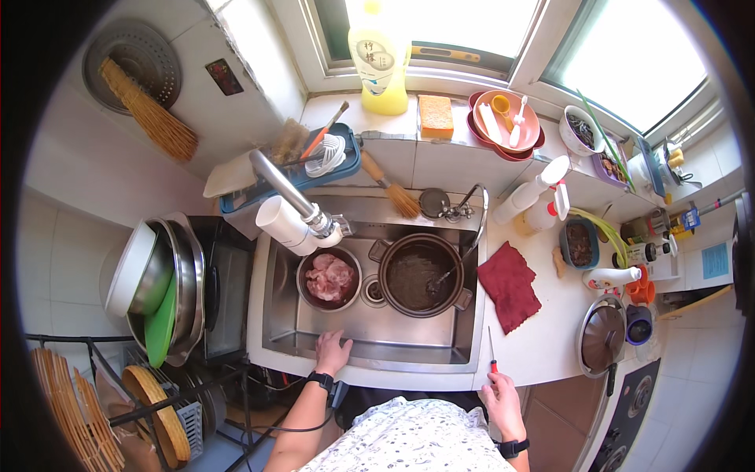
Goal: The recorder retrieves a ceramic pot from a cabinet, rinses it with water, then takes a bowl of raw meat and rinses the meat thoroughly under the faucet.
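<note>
My left hand (333, 353) rests with spread fingers on the front rim of the stainless steel sink (377, 347), holding nothing. At the counter's front edge, my right hand (501, 392) has its fingers closed on the red end of a slim, pointed tool (492, 351), perhaps a small knife, whose blade points away from me. In the sink, a round metal bowl of raw meat (330, 278) stands left of the drain (373, 290). To the drain's right is a brown two-handled pot (422, 274) with dark liquid, into which water runs from a thin curved tap (485, 206).
A dark red cloth (510, 286) lies right of the sink. Over its back left hangs a large faucet with a white filter (286, 224). Spray bottles (537, 215) and a lidded pan (603, 336) stand right; stacked basins (177, 283) stand left. An orange sponge (436, 117) sits on the ledge.
</note>
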{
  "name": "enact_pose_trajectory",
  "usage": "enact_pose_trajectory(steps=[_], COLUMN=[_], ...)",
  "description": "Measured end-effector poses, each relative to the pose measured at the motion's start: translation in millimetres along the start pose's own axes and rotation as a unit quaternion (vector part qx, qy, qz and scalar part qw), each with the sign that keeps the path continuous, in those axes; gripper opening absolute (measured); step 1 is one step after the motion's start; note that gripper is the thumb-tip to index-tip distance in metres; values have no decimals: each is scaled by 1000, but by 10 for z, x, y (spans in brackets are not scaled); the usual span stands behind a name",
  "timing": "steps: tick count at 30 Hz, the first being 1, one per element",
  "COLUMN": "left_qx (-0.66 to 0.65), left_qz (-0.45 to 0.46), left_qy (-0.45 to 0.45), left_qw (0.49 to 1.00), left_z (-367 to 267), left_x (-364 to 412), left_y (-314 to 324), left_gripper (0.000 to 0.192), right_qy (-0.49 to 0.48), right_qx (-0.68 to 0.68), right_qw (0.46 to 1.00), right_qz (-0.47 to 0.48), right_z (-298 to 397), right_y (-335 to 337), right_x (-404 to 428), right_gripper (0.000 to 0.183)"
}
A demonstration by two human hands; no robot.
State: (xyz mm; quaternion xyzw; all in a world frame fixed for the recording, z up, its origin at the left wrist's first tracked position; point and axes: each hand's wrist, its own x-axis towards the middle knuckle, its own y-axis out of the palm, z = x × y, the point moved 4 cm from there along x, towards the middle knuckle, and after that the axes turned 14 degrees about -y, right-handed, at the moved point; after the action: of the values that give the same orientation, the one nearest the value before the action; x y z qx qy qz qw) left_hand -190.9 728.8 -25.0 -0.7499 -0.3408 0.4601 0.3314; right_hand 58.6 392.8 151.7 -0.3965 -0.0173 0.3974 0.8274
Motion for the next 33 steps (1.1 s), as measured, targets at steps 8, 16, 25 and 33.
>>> enact_pose_trajectory(steps=[8,16,25,33], left_qx=[-18,-5,25,7], left_qz=[4,45,77,99], left_qy=[4,-22,-40,-49], left_qw=[1000,999,996,994], left_z=[110,80,43,2], left_x=[49,-4,-15,-18], left_y=[76,30,32,1], left_gripper=[46,52,55,61], right_qy=[-8,8,12,19], right_qx=[-13,-7,-10,-9], right_qw=[1000,1000,999,999], right_qz=[17,18,28,26], right_z=[-17,27,11,38], right_y=[29,21,36,37], right_x=[19,-16,-46,-54], right_gripper=[35,34,34,34])
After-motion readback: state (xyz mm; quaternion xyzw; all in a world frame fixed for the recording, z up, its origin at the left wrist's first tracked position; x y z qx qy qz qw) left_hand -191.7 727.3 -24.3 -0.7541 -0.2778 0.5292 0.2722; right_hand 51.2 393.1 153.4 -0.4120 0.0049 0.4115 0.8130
